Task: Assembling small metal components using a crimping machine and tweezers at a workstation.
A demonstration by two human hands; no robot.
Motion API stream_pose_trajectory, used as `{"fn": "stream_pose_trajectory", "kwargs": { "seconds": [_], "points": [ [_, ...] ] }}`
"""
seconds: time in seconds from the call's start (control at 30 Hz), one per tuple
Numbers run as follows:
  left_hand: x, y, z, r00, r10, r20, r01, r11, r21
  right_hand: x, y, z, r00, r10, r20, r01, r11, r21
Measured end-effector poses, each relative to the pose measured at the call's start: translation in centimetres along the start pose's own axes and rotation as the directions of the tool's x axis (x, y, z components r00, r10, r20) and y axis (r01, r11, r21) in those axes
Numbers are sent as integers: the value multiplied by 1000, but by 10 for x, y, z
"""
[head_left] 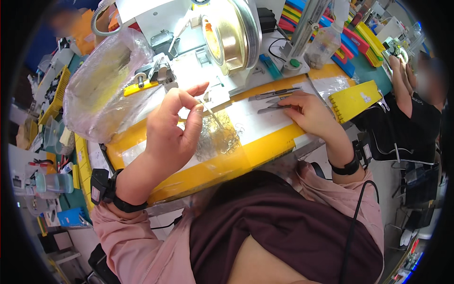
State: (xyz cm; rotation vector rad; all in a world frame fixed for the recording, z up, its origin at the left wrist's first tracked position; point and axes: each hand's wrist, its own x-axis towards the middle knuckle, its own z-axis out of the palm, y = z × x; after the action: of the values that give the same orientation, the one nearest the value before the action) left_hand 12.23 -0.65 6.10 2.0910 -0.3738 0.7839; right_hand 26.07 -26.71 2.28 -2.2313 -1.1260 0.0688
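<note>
My left hand [172, 125] is raised over the work surface, thumb and forefinger pinched on a thin pale strip [213, 115] that slants down to the right. Below its lower end lies a loose pile of small curled wire pieces [227, 139] on the bench. To the right, my right hand [312, 113] rests on white paper, its thumb and fingers closed at the end of a pair of dark pointed tweezers [273, 106]. Just beyond them lies another slim metal tool [276, 93]. How firmly the right fingers grip is partly hidden.
A lit machine with a large golden spool [227, 38] stands ahead. A clear plastic bag [101, 90] bulges at the left, near a yellow-handled metal fixture [140, 88]. A yellow bin [357, 100] and a clear bottle [325, 45] are at the right. Another person [416, 104] sits far right.
</note>
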Motion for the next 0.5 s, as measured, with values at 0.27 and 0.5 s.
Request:
{"fn": "stream_pose_trajectory", "kwargs": {
  "seconds": [0.27,0.5],
  "points": [
    [-1,4,-3,995,-42,90,40,999,19,-7,-9,-9,985,170,-33,-173,973,-152],
    [-1,0,-1,995,-43,85,43,999,-1,-8,-13,-4,956,255,-148,-270,958,-95]
  ]
}}
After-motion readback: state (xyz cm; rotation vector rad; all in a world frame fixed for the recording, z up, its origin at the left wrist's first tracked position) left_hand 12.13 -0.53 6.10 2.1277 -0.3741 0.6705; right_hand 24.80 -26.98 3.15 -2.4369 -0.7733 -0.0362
